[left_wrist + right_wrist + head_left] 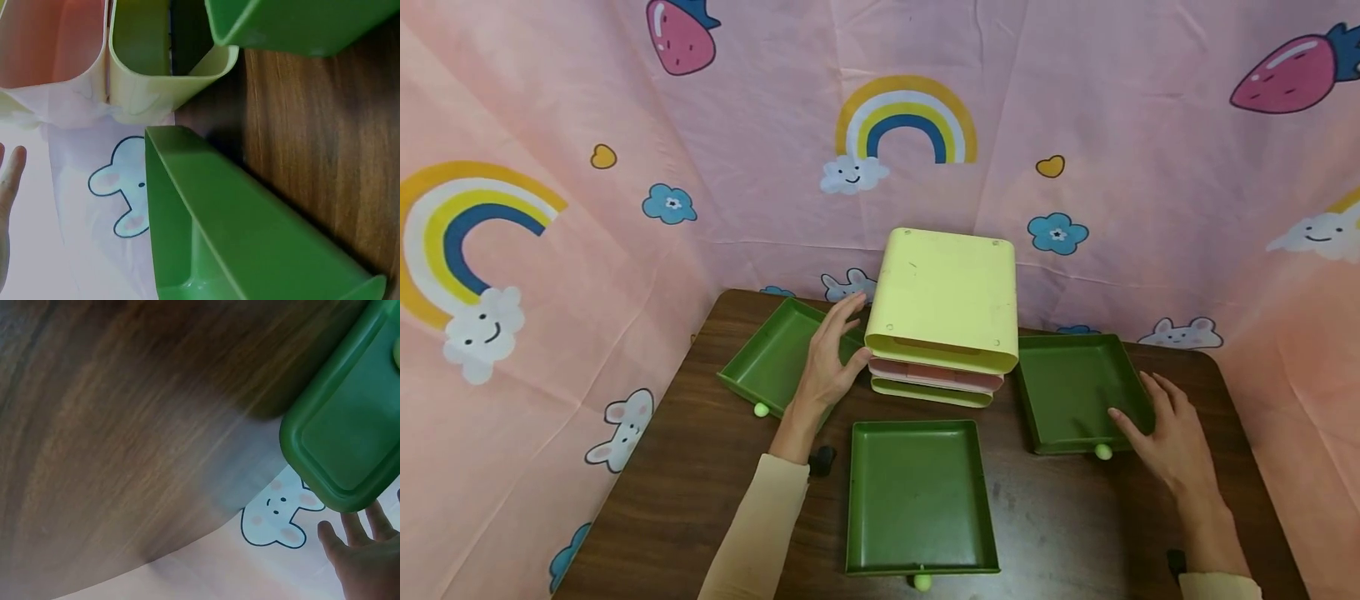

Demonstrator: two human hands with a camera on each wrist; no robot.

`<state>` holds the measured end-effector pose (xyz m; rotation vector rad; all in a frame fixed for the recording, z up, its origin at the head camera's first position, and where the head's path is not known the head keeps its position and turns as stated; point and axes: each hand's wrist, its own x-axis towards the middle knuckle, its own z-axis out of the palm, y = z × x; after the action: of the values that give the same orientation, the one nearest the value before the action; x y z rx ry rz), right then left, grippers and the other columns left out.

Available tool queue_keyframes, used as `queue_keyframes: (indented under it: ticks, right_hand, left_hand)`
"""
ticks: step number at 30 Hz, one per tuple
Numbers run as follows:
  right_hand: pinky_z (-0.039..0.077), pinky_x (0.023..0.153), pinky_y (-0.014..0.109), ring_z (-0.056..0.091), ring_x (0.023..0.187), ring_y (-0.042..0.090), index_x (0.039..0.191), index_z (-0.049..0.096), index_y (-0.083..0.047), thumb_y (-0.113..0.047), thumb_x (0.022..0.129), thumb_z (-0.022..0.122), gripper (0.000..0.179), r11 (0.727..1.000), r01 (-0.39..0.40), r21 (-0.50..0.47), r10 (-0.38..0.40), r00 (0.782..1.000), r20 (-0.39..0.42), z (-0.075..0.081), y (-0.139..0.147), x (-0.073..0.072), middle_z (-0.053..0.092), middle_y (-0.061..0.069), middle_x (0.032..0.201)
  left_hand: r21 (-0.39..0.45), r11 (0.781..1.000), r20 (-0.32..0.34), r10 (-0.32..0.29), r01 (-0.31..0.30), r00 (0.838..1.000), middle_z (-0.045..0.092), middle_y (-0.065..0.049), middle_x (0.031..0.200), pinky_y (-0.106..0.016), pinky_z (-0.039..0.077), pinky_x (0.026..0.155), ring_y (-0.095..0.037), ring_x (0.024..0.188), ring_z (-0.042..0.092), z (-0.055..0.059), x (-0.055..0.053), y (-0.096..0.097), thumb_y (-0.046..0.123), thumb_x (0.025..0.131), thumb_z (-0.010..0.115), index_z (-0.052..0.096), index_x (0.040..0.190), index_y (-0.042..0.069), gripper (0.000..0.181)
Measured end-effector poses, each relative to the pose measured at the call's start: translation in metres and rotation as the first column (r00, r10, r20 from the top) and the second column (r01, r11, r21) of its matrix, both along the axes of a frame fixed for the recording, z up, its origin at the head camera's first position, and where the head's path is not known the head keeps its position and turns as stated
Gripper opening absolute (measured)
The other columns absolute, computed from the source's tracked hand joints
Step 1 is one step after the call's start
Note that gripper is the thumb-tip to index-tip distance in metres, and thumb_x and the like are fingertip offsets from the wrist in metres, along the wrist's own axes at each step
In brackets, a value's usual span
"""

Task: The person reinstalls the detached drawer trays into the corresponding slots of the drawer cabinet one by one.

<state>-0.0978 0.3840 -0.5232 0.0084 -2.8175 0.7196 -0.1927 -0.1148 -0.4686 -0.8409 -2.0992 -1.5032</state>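
The left hand (826, 364) has straight fingers, thumb apart, beside the yellow cabinet (951, 287). The right hand (1176, 437) spreads loosely at the right green drawer (1071, 392); whether either touches, I cannot tell

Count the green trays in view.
3. Left tray: left of the yellow-topped unit, partly behind the left hand. Front tray: in front of it. Right tray: right of it, near the right hand. Unit may hide more.
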Motion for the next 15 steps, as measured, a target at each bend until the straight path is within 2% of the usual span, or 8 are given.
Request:
queue_keyframes:
  ticks: [3,6,11,15]
  right_hand:
    - [0.029,0.094,0.075,0.033,0.128,0.059,0.156,0.03,-0.006,-0.038,0.094,0.068,0.079,1.0,-0.003,-0.012,0.003,1.0,0.007,-0.003,0.001,-0.001,0.029,0.031,0.152]
    - [0.029,0.094,0.075,0.032,0.13,0.059,0.156,0.03,-0.007,-0.039,0.095,0.067,0.079,1.0,0.002,-0.019,-0.002,1.0,0.023,-0.004,0.003,-0.002,0.029,0.03,0.152]
    - [0.027,0.094,0.077,0.03,0.131,0.059,0.157,0.027,-0.005,-0.038,0.097,0.064,0.078,0.999,0.005,-0.038,-0.003,0.999,0.051,-0.004,0.009,-0.004,0.026,0.032,0.153]
    - [0.027,0.095,0.077,0.029,0.131,0.06,0.156,0.028,-0.004,-0.038,0.097,0.063,0.077,0.998,0.003,-0.059,0.001,0.997,0.071,-0.006,0.014,-0.006,0.025,0.034,0.153]
  left_hand:
    - [-0.001,1.0,-0.003,0.013,-0.013,1.0,0.041,-0.032,0.144,-0.064,0.043,0.097,-0.046,0.13,0.044,0.011,0.005,0.001,0.056,0.098,0.051,0.041,0.144,-0.011,0.082]
    - [0.009,1.0,-0.005,0.012,-0.012,1.0,0.041,-0.032,0.144,-0.063,0.044,0.097,-0.046,0.13,0.044,0.013,0.005,0.001,0.055,0.099,0.052,0.041,0.144,-0.011,0.08]
    - [0.029,0.999,-0.005,-0.015,0.015,1.0,0.041,-0.03,0.146,-0.066,0.043,0.096,-0.046,0.131,0.043,0.002,-0.006,0.003,0.059,0.097,0.051,0.04,0.145,-0.01,0.085]
    - [0.004,1.0,0.017,0.004,-0.004,1.0,0.041,-0.019,0.15,-0.06,0.044,0.098,-0.034,0.136,0.043,-0.01,-0.017,0.004,0.066,0.094,0.048,0.041,0.149,-0.001,0.087]
